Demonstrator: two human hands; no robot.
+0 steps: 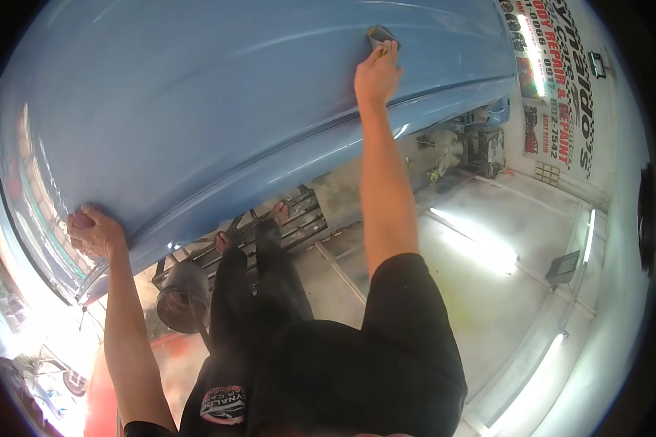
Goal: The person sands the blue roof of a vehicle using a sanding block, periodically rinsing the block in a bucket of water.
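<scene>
A large light-blue vehicle body panel [219, 95], glossy in places, spreads across the upper part of the view. My right hand [377, 76] is stretched far over it, fingers closed on a small dark grey sanding pad [381, 35] with a yellowish edge, which rests against the panel. Over at the panel's left end, my left hand [102, 237] has its fingers curled round a dark maroon pad [82, 218] and touches the shiny surface. The undersides of both pads are hidden.
My bare feet [279, 213] stand on a slatted dark metal platform [299, 218] beside the panel. A round metal pail [184, 297] is by my legs. Lit tube lamps [481, 244] and a floodlight [563, 268] are on the right, near a printed banner [561, 87].
</scene>
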